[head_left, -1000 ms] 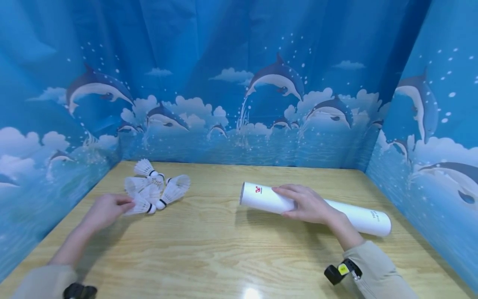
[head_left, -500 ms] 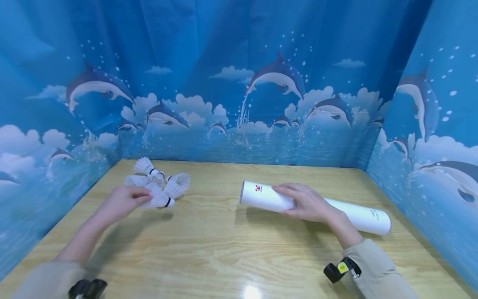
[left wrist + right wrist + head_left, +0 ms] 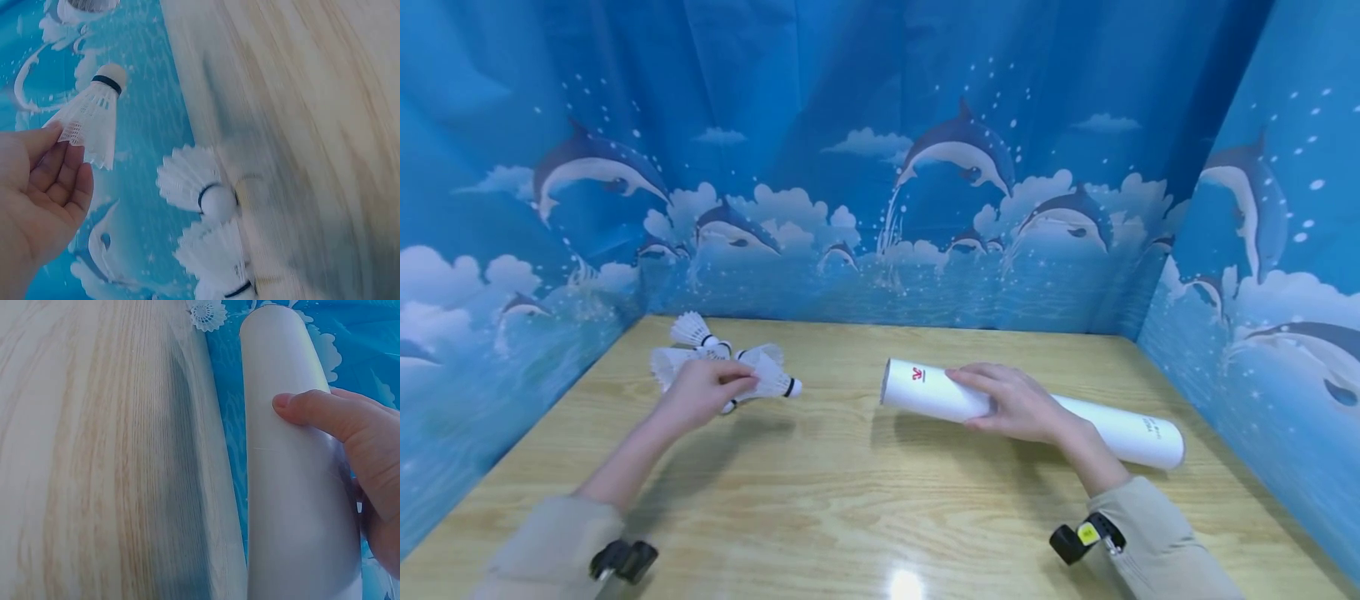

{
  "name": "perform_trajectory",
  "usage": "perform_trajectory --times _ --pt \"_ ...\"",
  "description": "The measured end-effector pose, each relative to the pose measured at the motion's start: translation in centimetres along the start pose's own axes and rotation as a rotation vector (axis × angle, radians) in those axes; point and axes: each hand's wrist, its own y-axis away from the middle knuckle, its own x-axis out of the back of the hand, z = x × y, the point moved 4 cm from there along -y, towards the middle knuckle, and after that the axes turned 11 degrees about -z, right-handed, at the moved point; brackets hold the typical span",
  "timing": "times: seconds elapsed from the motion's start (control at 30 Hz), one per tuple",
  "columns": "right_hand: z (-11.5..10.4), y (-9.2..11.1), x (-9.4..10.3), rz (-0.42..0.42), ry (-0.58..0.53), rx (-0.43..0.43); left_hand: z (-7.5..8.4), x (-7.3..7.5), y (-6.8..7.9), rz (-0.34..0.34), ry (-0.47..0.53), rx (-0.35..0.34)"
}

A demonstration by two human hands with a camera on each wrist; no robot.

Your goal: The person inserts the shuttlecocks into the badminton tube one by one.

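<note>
My left hand [image 3: 700,396] pinches a white shuttlecock [image 3: 94,119] by the skirt between thumb and fingers. Its cork points right, toward the tube, with a black band round the base. In the head view it overlaps another shuttlecock behind it. My right hand [image 3: 1011,402] grips a long white tube [image 3: 1120,429] around its middle, thumb along the near side. The tube's left end bears a red mark and is raised, its shadow falling on the table below. In the right wrist view the thumb lies across the tube [image 3: 287,487].
More shuttlecocks [image 3: 691,329] lie in a loose group at the table's back left. The wooden table [image 3: 820,500] meets a blue dolphin-print curtain [image 3: 865,208] along the back and sides. Small black cameras are strapped at both wrists.
My left hand has lifted a shuttlecock from the group's near side and carried it rightward, its cork now pointing right. My right hand and the tube have stayed nearly still.
</note>
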Motion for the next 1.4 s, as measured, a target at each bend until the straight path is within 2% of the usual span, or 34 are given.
perform_trajectory --times 0.23,0.37,0.6,0.77,0.9,1.07,1.23,1.33,1.4 --pt "-0.1 -0.1 -0.2 0.024 0.023 0.033 1.5 -1.4 -1.3 -0.008 0.040 -0.084" --pt "-0.2 -0.2 -0.3 0.026 0.028 0.044 2.0 -2.1 -1.9 -0.013 0.054 -0.096" --pt "-0.3 -0.2 -0.4 0.033 0.029 0.059 3.3 -3.0 -2.8 0.054 0.077 -0.150" --pt "-0.3 -0.5 -0.7 0.032 0.035 0.076 3.9 -3.7 -3.3 0.064 0.086 -0.157" --pt "-0.3 -0.4 -0.7 0.025 0.036 0.064 4.4 -4.3 -3.9 0.025 0.112 -0.180" --pt "-0.4 -0.4 -0.6 0.018 0.033 0.056 4.8 -5.0 -4.5 -0.029 0.146 -0.153" --pt "-0.4 -0.4 -0.5 0.000 0.026 0.040 5.4 -5.5 -4.9 -0.026 0.162 -0.162" --pt "-0.4 -0.4 -0.5 -0.005 0.021 0.037 6.0 -5.8 -5.1 -0.009 0.160 -0.213" --pt "-0.4 -0.4 -0.5 -0.006 0.022 0.038 6.2 -6.0 -5.3 -0.003 0.161 -0.223"
